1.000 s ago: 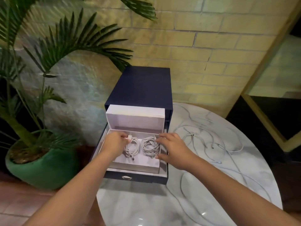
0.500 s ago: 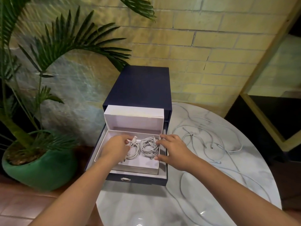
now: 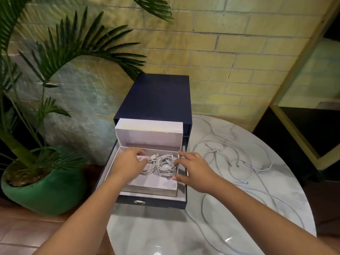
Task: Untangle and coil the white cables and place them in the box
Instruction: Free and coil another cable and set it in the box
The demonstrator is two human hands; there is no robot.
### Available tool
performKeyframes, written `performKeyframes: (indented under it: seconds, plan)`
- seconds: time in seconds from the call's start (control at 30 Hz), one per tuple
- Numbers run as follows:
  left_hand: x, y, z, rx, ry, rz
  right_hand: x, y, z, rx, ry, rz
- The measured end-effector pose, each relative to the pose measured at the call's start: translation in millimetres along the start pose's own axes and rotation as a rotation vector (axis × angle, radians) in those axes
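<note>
Head view: I see a white box sitting in the pulled-out drawer of a dark blue chest, at the left edge of the round desk. The box lid stands up at the back. Two white coils lie side by side in the box, touching each other.

The left hand is over the left coil. Its fingers are curled and pinch that cable right behind its plug, which pokes out toward the right coil.

The right hand is at the box's right rim. Its fingers are spread, and the tips touch the right coil.

Loose cables lie in a messy tangle on the right half of the desk. A green pot stands on the floor past the left edge.
</note>
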State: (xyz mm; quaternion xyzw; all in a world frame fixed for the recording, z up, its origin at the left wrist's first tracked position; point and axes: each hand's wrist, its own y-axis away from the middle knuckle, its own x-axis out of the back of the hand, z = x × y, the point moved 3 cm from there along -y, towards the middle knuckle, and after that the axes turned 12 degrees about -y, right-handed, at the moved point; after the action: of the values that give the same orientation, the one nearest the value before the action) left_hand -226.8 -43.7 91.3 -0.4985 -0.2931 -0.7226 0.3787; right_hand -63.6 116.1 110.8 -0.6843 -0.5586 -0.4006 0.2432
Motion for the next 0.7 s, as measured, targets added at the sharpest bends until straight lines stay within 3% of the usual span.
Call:
performKeyframes:
  seconds: [0.1,0.33,0.7]
  plan:
    - [-1.4,4.5,-3.0,-0.042,-0.174,-0.15,0.0,0.3,-0.3,0.002,0.0,-0.006]
    - [-5.2,7.7,-2.5,-0.003,-0.101,-0.023,2.2,-0.2,-1.6,0.0,0.002,-0.014]
    - [-9.5,10.9,2.2,0.02,-0.079,-0.042,4.1,-0.6,-4.5,-0.001,0.022,-0.017]
